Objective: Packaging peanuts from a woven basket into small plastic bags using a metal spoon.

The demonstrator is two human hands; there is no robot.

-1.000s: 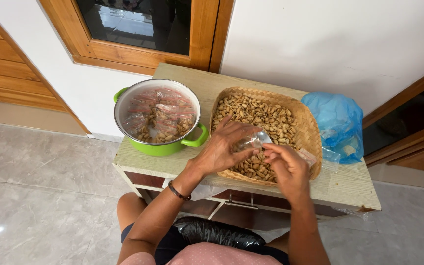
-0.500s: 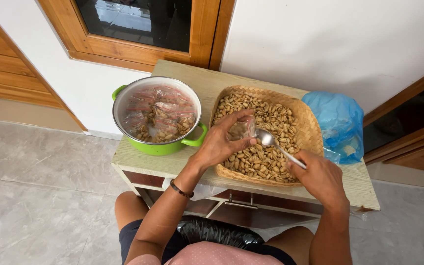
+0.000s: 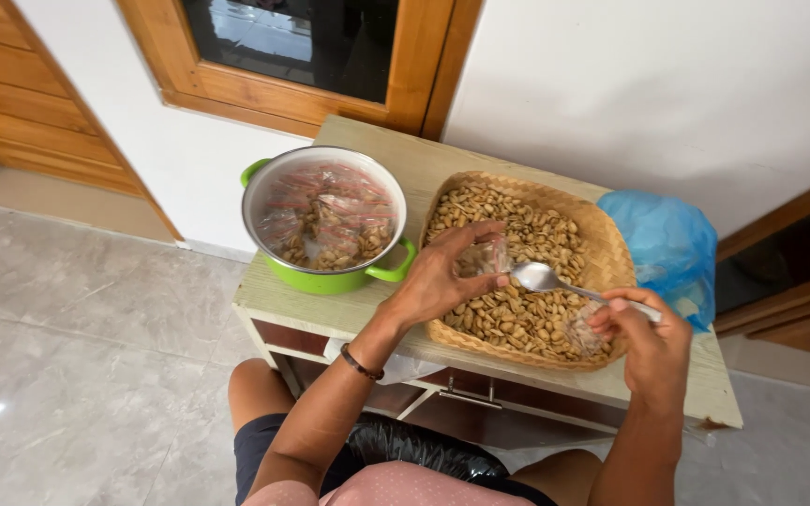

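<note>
My left hand point(image 3: 442, 276) reaches forward from a bent, bare forearm, a dark band round the wrist, thumb and fingers point(image 3: 480, 234) spread and curled in a loose pinch. My right hand point(image 3: 644, 333) sits nearer my body, wrist cocked, fingers point(image 3: 611, 314) folded tight into a closed grip, knuckles facing up.

Since 1 second ago, our right hand point(image 3: 647, 335) has taken up the metal spoon point(image 3: 562, 284) and drawn back to the near right rim of the woven tray point(image 3: 611, 245). The spoon's bowl has pulled away from the small clear bag point(image 3: 483, 257) in our left hand point(image 3: 442, 274) and now sits just beside it. Our view has shifted slightly left.
</note>
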